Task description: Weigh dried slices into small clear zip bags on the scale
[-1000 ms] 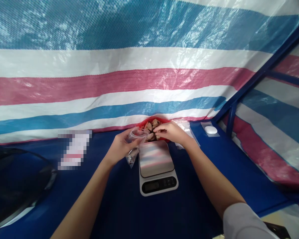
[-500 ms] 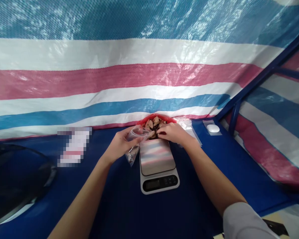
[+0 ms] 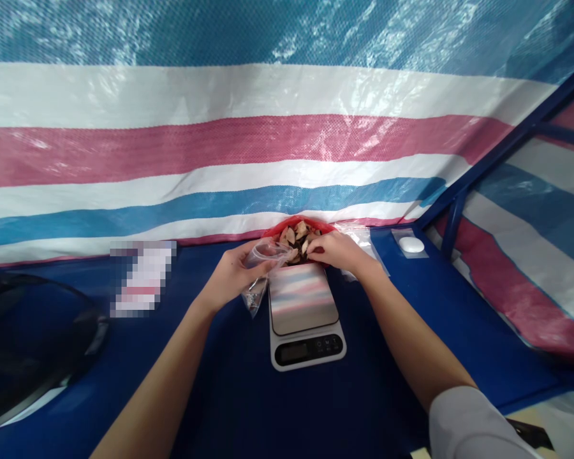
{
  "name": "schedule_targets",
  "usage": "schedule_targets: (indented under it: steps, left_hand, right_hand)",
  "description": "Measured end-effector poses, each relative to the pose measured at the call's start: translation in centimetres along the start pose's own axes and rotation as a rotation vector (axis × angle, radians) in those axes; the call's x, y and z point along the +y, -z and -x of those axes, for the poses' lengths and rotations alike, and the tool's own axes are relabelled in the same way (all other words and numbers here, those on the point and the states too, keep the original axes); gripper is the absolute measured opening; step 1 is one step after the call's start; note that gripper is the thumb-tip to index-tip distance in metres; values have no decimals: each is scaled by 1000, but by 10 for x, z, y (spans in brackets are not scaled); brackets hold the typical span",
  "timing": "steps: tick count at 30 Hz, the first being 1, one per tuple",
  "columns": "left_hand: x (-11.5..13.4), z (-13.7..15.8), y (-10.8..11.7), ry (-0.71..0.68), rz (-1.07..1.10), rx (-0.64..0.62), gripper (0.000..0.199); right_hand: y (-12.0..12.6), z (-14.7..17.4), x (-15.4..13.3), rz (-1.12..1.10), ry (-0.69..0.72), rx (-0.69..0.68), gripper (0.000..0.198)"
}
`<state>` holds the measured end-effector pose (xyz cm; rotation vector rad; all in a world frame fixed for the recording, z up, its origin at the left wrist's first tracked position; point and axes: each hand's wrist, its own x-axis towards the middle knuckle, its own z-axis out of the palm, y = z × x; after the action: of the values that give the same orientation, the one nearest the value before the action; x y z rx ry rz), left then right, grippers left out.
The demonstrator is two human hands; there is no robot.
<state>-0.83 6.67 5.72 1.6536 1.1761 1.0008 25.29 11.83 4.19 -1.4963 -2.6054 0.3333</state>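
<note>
My left hand point(image 3: 236, 273) grips a clear plastic bag point(image 3: 255, 294), its mouth spread beside a red bag point(image 3: 283, 224). Dried slices point(image 3: 296, 233), pale and brown with dark edges, fill the red bag behind the scale. My right hand point(image 3: 337, 250) is over the right side of these slices, fingertips pinched among them; whether a piece is between them is too small to make out. Just in front of both hands lies a white kitchen scale point(image 3: 309, 350) with a shiny plate point(image 3: 303, 303) and a dark display.
Clear plastic bags point(image 3: 361, 245) lie right of the red bag. Farther right, a white oval object point(image 3: 412, 245) rests on a small clear bag. A blurred paper point(image 3: 143, 280) and a large black round object point(image 3: 33, 350) are at left. Striped sheeting point(image 3: 249, 146) closes the back.
My right hand has shifted slightly up and right over the slices, uncovering more of them. My left hand keeps the clear bag in nearly the same place.
</note>
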Motion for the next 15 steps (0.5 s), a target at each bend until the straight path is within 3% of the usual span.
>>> schedule_targets:
  steps: [5,11,15]
  left_hand:
    - [-1,1,-1,12,-5,-2,59]
    - [2,1,-2,-11,-3,-33,57]
    - [1,1,-2,0,-1,-13,59]
  right_hand:
    - [-1,0,-2,-1,-4,3,18]
    - [-6,-2,-20,118,-199,78,33]
    - [-9,-3,-27,179,-240,83,32]
